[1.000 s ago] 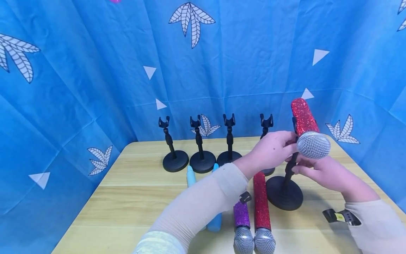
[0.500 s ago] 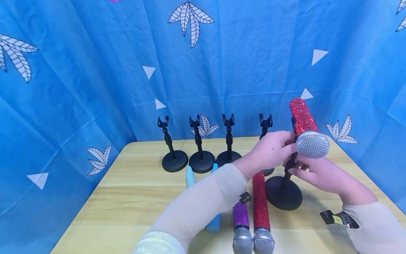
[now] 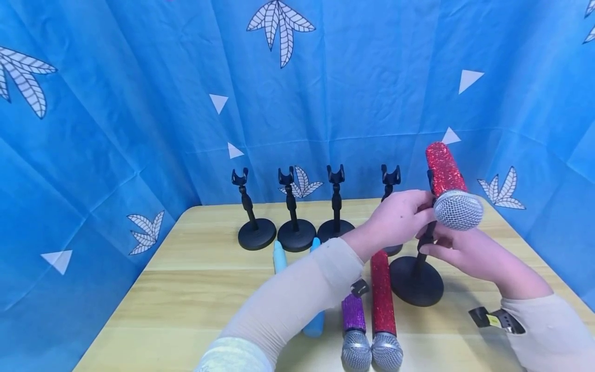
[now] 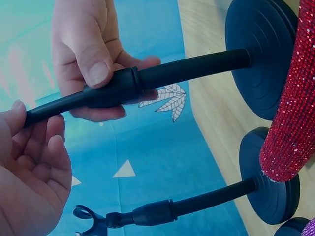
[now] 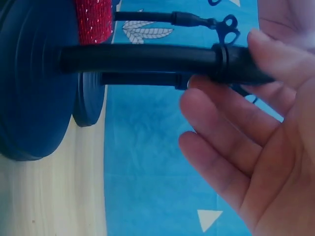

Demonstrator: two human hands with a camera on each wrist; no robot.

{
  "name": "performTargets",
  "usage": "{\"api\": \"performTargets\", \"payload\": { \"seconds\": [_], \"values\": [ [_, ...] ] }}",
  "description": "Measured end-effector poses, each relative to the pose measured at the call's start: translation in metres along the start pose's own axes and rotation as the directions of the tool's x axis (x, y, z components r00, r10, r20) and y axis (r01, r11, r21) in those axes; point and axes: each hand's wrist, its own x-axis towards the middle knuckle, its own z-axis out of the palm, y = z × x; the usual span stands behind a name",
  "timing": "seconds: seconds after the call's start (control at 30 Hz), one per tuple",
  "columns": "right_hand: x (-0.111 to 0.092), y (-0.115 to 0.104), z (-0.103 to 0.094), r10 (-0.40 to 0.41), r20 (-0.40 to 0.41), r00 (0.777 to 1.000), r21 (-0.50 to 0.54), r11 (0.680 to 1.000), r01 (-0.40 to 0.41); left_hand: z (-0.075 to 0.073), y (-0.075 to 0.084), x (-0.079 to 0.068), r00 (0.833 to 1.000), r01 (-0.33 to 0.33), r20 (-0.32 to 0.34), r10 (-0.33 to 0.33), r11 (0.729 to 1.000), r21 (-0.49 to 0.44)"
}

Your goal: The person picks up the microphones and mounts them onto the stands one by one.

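On the right of the table stands a black tabletop microphone stand (image 3: 417,281). A glittery red microphone (image 3: 446,168) sits in its top clip, its silver mesh head tilted down toward me. My left hand (image 3: 400,219) pinches the thin upper rod just under the clip, as the left wrist view shows with the rod (image 4: 56,104) between thumb and fingers. Lower down, my right hand (image 3: 469,253) grips the thick collar (image 4: 115,88) of the same stand, thumb laid on one side and fingers behind. The base rests flat on the wood.
Several black stands with unfilled clips, such as the leftmost stand (image 3: 251,232), line the back. Another red microphone (image 3: 383,299), a purple microphone (image 3: 354,315) and two blue tapered sticks, one darker stick (image 3: 314,325), lie in front, partly under my left arm. Blue curtain (image 3: 372,103) surrounds the table.
My right thumb and fingers have shifted slightly to the left around the collar. The left hand, the stand and its microphone hold their places.
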Motion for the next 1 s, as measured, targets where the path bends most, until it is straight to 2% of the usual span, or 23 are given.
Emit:
{"api": "performTargets", "payload": {
  "seconds": [0.17, 0.33, 0.57, 0.7, 0.8, 0.9, 0.97, 1.0],
  "values": [
    [0.001, -0.001, 0.000, -0.023, 0.006, 1.000, 0.018, 1.000, 0.023, 0.000, -0.001, -0.001, 1.000, -0.001, -0.008, 0.001, 1.000, -0.005],
    [0.004, -0.003, -0.002, 0.024, -0.010, 1.000, -0.014, 1.000, -0.024, -0.001, 0.000, 0.000, 1.000, -0.015, -0.024, 0.015, 1.000, -0.014],
    [0.002, -0.001, -0.004, 0.036, 0.001, 0.999, -0.036, 0.999, -0.036, -0.001, -0.001, 0.000, 1.000, -0.001, 0.004, 0.001, 0.999, -0.055],
    [-0.001, -0.002, -0.007, 0.062, 0.014, 0.998, -0.047, 0.997, -0.062, -0.003, -0.003, 0.000, 0.999, -0.008, 0.038, 0.009, 0.999, -0.043],
    [-0.003, -0.003, -0.010, 0.121, 0.062, 0.991, -0.040, 0.992, -0.119, -0.006, -0.008, -0.002, 0.996, -0.029, 0.080, 0.028, 0.999, 0.014],
    [-0.009, -0.003, -0.013, 0.200, 0.145, 0.969, -0.077, 0.979, -0.190, -0.009, -0.016, -0.007, 0.990, -0.039, 0.142, 0.022, 0.993, 0.112],
    [-0.015, -0.002, -0.014, 0.251, 0.206, 0.946, -0.122, 0.966, -0.229, -0.008, -0.022, -0.012, 0.983, -0.060, 0.185, 0.017, 0.972, 0.229],
    [-0.019, -0.002, -0.014, 0.267, 0.235, 0.934, -0.142, 0.961, -0.239, -0.007, -0.026, -0.015, 0.978, -0.079, 0.210, 0.015, 0.951, 0.300]
  ]
}}
